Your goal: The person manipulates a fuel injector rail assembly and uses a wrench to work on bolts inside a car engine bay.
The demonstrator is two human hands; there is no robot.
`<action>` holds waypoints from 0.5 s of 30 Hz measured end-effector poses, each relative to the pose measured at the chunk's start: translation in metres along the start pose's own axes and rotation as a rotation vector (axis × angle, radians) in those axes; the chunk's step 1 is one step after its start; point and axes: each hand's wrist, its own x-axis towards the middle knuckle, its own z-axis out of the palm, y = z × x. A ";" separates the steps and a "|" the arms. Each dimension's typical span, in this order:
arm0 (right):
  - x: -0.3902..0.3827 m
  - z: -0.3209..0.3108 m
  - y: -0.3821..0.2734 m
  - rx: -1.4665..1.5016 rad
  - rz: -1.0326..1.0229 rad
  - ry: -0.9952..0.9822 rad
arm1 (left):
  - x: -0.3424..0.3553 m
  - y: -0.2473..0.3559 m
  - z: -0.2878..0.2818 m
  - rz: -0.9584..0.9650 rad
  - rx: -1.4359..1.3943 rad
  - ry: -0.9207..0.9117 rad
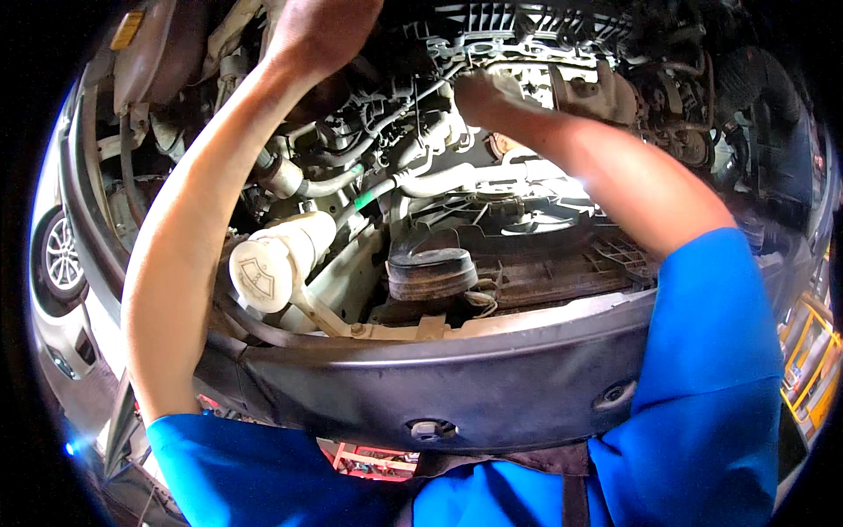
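Both my arms reach forward into an open engine bay. My left hand (327, 31) is at the top edge, above dark engine parts; its fingers are out of sight. My right hand (481, 98) is deep among the engine parts, near a brightly lit metal section (527, 83). Its fingers are in shadow and hidden, so I cannot make out anything in them. Below the hands runs a pale coolant hose (439, 181) with a green band (373, 192). A white washer fluid cap (260, 274) sits on its filler neck, beside my left forearm.
The dark front bumper (351, 382) curves across, close to my body. Behind it stands a black air duct mouth (430, 272). A ribbed black hose (760, 92) lies far right. Outside are a parked car's wheel (63, 255), a yellow frame (803, 351) and a red cart (373, 457).
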 end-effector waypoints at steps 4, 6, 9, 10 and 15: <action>0.000 -0.007 0.010 -0.155 -0.185 0.271 | 0.005 -0.006 0.004 0.051 -0.042 0.017; -0.003 -0.018 0.010 -0.188 -0.219 0.299 | 0.005 -0.008 0.003 0.037 -0.086 0.025; -0.008 -0.029 0.012 -0.295 -0.345 0.353 | 0.005 -0.009 0.002 -0.004 -0.142 0.001; -0.009 -0.029 0.012 -0.304 -0.360 0.373 | 0.004 -0.008 0.001 -0.001 -0.095 0.004; -0.013 -0.023 0.012 -0.337 -0.377 0.479 | 0.006 -0.008 0.004 0.030 -0.197 0.003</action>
